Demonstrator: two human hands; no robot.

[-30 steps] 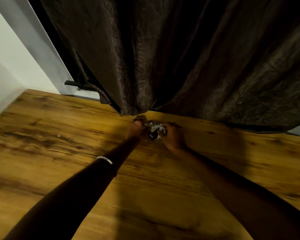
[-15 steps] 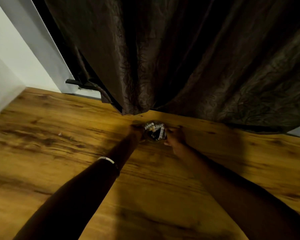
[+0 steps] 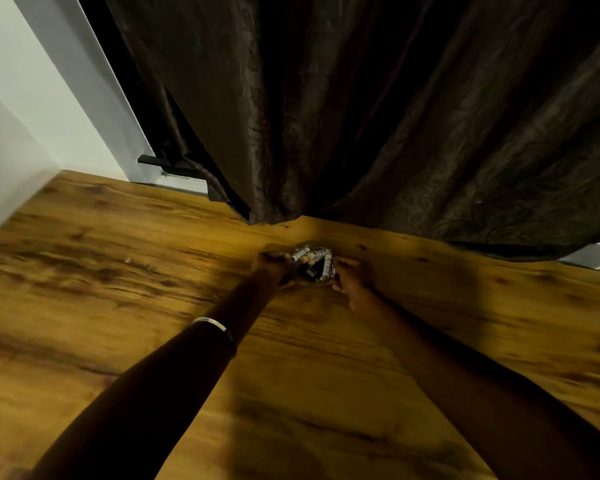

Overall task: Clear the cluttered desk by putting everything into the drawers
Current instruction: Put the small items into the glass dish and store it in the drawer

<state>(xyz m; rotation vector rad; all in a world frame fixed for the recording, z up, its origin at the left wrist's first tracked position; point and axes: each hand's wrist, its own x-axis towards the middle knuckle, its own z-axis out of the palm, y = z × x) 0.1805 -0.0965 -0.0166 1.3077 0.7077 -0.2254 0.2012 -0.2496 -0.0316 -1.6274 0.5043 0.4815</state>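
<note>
Reaching to the far edge of the wooden surface (image 3: 125, 306), both hands are bracketing a small clear container (image 3: 313, 266) that is sitting just in front of the hem of the dark curtain (image 3: 361, 116). The container is looking like a round glass or clear plastic dish, holding several small white cylinders, possibly batteries, and something dark beneath them; the view is too small and dim to be identifying the contents firmly. The left hand (image 3: 271, 268) is pressing against the container's left wall with its fingers curled round that side, and the right hand (image 3: 354, 278) is cupping the right wall, fingers wrapping toward the rim. Both are appearing to be gripping it, though whether it is resting on the surface or lifted just off it cannot be told. A pale band (image 3: 212, 325) is showing on the left forearm. Handling judgement: the container is likely rigid, smooth-walled, slippery and possibly breakable; the loose contents are likely adding some weight and will be shifting or spilling if it is tilted. Taking hold at opposite walls, low, and keeping it level is seeming the safest carry toward a drawer. No drawer is showing in view.
</note>
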